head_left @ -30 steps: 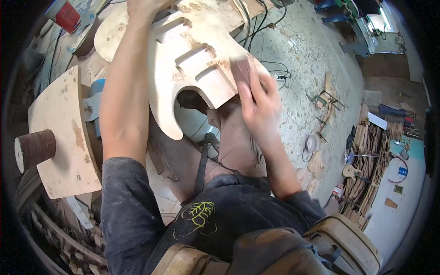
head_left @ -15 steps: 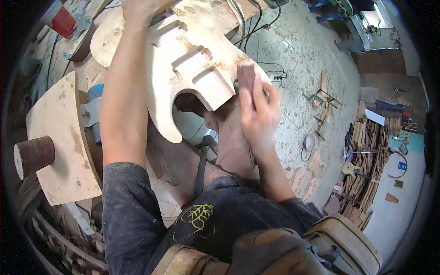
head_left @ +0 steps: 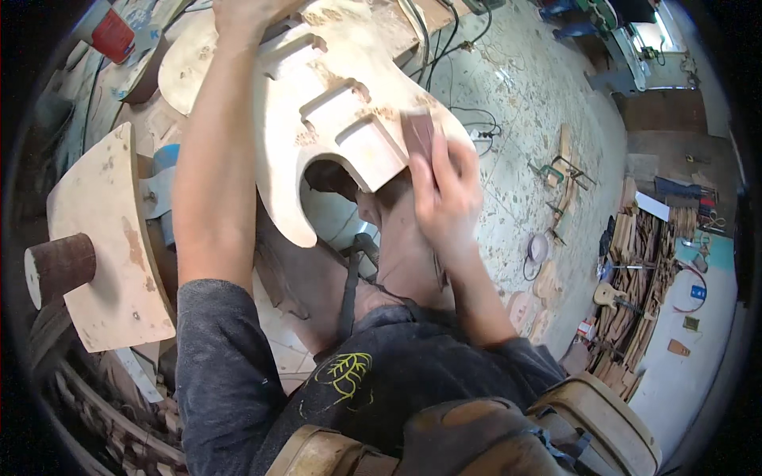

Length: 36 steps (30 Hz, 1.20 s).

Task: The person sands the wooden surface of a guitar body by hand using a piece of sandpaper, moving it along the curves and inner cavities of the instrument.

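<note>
Guitar body (head_left: 283,174) — right hand (head_left: 451,190) grips brown block (head_left: 417,133)

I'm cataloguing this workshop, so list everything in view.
Guitar body: one, pale, top centre
Block: one, brown, at the guitar body's right side
Curved board: one, pale, left
Cylinder: one, dark brown, by the curved board
Container: one, red, upper left
Cables: several, black, upper centre
Clamp: at least one, green, right of centre
Floor: one, pale, right
Wood strips: many, brown, far right
Unidentified gear: count unclear, tan and grey, bottom edge
Shirt: one, dark, lower centre
Left hand: one, bare, top edge, partly cut off
Right hand: one, bare, gripping the block
</note>
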Each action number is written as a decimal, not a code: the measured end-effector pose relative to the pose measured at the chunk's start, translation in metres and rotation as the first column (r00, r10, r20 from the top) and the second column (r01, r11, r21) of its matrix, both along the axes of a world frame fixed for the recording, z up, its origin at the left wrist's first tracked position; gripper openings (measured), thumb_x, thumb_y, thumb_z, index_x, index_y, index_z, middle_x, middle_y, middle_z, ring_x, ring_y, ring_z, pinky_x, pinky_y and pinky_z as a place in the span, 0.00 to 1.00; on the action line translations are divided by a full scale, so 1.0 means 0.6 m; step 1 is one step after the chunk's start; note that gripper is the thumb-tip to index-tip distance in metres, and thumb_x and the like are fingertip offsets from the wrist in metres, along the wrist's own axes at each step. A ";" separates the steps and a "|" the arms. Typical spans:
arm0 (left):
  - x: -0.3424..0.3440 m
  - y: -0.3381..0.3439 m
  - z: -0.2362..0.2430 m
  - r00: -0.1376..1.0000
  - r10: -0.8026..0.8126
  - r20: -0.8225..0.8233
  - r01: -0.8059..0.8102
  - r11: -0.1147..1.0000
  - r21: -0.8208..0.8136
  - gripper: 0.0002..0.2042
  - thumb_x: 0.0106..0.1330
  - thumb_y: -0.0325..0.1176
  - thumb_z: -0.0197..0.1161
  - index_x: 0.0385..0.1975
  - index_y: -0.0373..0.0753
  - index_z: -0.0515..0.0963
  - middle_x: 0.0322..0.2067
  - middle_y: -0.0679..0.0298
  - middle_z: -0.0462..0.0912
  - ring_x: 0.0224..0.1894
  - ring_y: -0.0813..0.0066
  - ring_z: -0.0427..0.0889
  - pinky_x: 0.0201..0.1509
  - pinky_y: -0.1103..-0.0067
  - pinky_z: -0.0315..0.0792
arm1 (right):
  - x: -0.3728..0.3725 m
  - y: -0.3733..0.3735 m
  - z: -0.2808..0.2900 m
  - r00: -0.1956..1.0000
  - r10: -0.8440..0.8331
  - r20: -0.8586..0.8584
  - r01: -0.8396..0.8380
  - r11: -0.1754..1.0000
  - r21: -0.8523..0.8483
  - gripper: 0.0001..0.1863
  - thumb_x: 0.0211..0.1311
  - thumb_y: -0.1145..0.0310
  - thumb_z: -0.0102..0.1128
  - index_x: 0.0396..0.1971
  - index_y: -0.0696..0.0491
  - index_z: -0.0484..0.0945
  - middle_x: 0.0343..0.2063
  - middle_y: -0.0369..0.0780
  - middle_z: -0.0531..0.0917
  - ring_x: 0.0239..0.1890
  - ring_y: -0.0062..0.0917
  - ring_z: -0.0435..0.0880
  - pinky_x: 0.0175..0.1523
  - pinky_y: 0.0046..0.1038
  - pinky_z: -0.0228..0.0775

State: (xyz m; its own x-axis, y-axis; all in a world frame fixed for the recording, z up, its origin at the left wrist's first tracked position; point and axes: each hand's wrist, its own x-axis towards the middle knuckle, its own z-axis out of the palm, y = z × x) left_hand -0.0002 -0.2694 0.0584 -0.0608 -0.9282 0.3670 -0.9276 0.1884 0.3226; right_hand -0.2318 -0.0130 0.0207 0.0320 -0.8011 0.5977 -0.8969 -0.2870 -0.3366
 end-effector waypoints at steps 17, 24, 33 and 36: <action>-0.005 0.009 -0.002 1.000 0.010 0.007 -0.010 1.000 0.012 0.32 0.59 0.62 0.64 0.45 0.35 0.86 0.49 0.46 0.86 0.60 0.54 0.79 0.65 0.64 0.72 | -0.005 -0.007 0.011 0.997 0.046 0.063 -0.045 0.999 -0.011 0.21 0.66 0.70 0.68 0.58 0.59 0.80 0.43 0.49 0.81 0.35 0.42 0.85 0.37 0.37 0.79; -0.006 0.004 0.006 1.000 0.023 -0.002 -0.023 1.000 0.011 0.32 0.59 0.62 0.64 0.45 0.35 0.86 0.49 0.46 0.86 0.60 0.54 0.79 0.65 0.65 0.72 | -0.022 0.004 -0.013 0.998 0.067 0.012 -0.066 0.994 -0.083 0.19 0.65 0.70 0.69 0.54 0.60 0.82 0.41 0.47 0.81 0.34 0.40 0.87 0.35 0.35 0.80; 0.000 -0.009 0.001 1.000 0.031 0.000 -0.031 0.999 0.022 0.32 0.58 0.62 0.64 0.44 0.35 0.86 0.49 0.46 0.86 0.60 0.54 0.79 0.65 0.65 0.72 | -0.044 0.079 -0.003 0.989 -0.012 0.146 -0.002 0.996 0.090 0.24 0.61 0.73 0.73 0.57 0.61 0.81 0.44 0.45 0.82 0.30 0.28 0.85 0.33 0.27 0.77; 0.000 -0.009 0.001 0.999 0.038 0.004 -0.038 0.999 0.026 0.32 0.58 0.62 0.64 0.44 0.35 0.87 0.49 0.46 0.86 0.60 0.54 0.79 0.65 0.65 0.72 | -0.058 0.085 0.013 0.976 -0.073 0.206 0.043 0.988 0.146 0.23 0.61 0.73 0.73 0.56 0.62 0.82 0.45 0.45 0.82 0.29 0.24 0.83 0.33 0.24 0.76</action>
State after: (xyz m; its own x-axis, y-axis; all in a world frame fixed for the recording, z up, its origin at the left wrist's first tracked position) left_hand -0.0002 -0.2747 0.0589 -0.0270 -0.9391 0.3425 -0.9351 0.1448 0.3233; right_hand -0.2669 0.0381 0.0288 -0.1316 -0.8741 0.4677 -0.8152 -0.1730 -0.5527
